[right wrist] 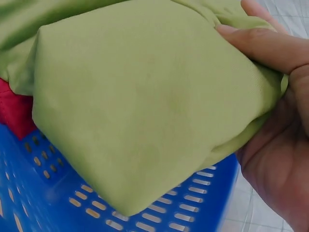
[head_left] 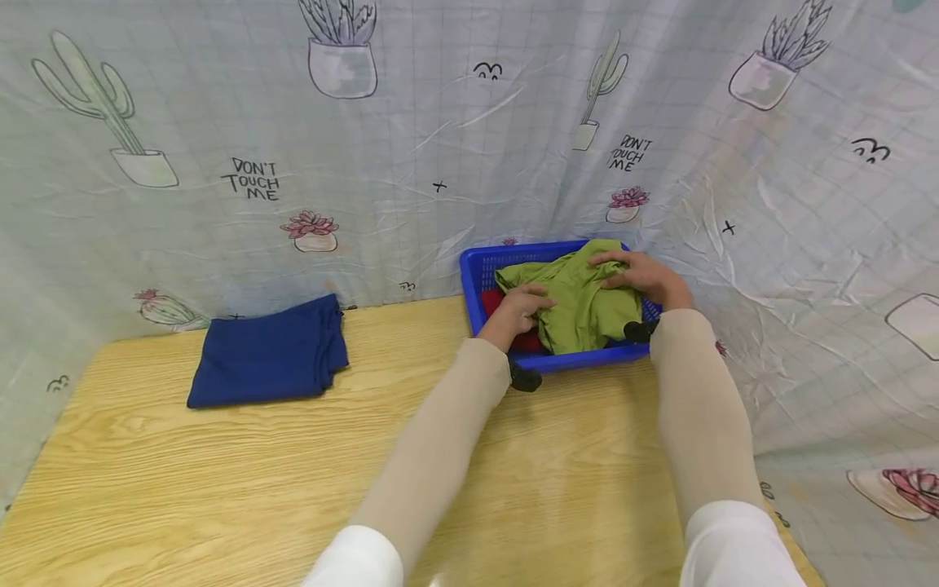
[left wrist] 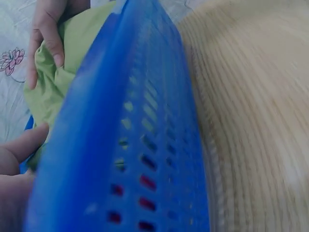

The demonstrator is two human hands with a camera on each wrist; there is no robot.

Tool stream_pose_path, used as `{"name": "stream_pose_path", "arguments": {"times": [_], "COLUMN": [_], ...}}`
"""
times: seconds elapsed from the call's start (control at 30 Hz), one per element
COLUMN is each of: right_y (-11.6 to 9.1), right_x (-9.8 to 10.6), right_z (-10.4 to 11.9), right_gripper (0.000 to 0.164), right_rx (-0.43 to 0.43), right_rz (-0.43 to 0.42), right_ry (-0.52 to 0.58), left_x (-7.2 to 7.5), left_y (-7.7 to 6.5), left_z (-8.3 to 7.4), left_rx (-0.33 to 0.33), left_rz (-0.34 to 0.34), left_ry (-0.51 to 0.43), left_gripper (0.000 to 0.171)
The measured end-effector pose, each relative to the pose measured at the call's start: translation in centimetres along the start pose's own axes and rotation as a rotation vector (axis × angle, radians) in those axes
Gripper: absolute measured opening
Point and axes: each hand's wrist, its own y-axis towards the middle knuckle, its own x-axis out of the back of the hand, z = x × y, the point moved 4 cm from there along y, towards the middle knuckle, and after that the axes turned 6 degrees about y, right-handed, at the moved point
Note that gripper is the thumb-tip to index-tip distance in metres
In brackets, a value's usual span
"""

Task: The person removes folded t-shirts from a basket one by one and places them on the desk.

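A crumpled green cloth (head_left: 579, 306) lies bunched in a blue plastic basket (head_left: 579, 359) with slotted walls. On its right side, my right hand (head_left: 645, 277) grips the fabric; the right wrist view shows the thumb (right wrist: 270, 46) on top and the other fingers partly hidden behind a fold. My left hand (head_left: 519, 311) is inside the basket's left part, its fingers at the green cloth's left edge, seeming to pinch it. Basket wall hides much of that hand in the left wrist view. Beneath the green fabric, a red cloth (head_left: 530, 342) shows at the left.
A folded dark blue cloth (head_left: 260, 355) lies flat on the wooden table (head_left: 183, 481), left of the basket. Behind the table and along its right side hangs a plant-print curtain (head_left: 411, 163), close to the basket's back.
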Motion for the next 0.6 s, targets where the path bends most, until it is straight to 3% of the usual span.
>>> {"name": "stream_pose_path", "arguments": {"times": [0.03,0.13,0.2,0.23,0.27,0.33,0.43,0.6], "right_y": [0.0,-0.1,-0.3,-0.5,-0.7,-0.9,-1.2,-0.7], "right_x": [0.0,0.0,-0.1,-0.2,-0.4,-0.7,-1.0,-0.4], "right_z": [0.0,0.1,0.2,0.4,0.6,1.1,1.6,1.1], "right_gripper": [0.057,0.056,0.056,0.055,0.055,0.055,0.055,0.055], "right_rx": [-0.003,-0.006,-0.003,-0.001,0.001,0.009,0.022,0.059], "right_rz": [0.002,-0.004,-0.010,-0.010,-0.011,-0.009,-0.006,-0.041], "right_ry": [0.002,0.001,-0.005,0.001,0.004,0.001,0.011,0.002], "left_x": [0.0,-0.2,-0.2,-0.3,-0.5,-0.6,-0.8,-0.5], "left_y": [1.3,1.8,1.5,1.1,-0.1,-0.6,-0.5,0.2], "left_z": [0.6,0.8,0.8,0.8,0.3,0.3,0.5,0.9], "left_rx": [0.004,0.022,-0.007,-0.024,-0.032,-0.078,-0.095,-0.063], "left_rz": [0.008,0.020,0.014,-0.006,-0.033,-0.093,-0.182,-0.177], "left_ry": [-0.042,-0.041,-0.010,0.001,0.018,-0.006,-0.149,-0.417], "left_gripper": [0.031,0.029,0.031,0.034,0.036,0.041,0.045,0.050]}}
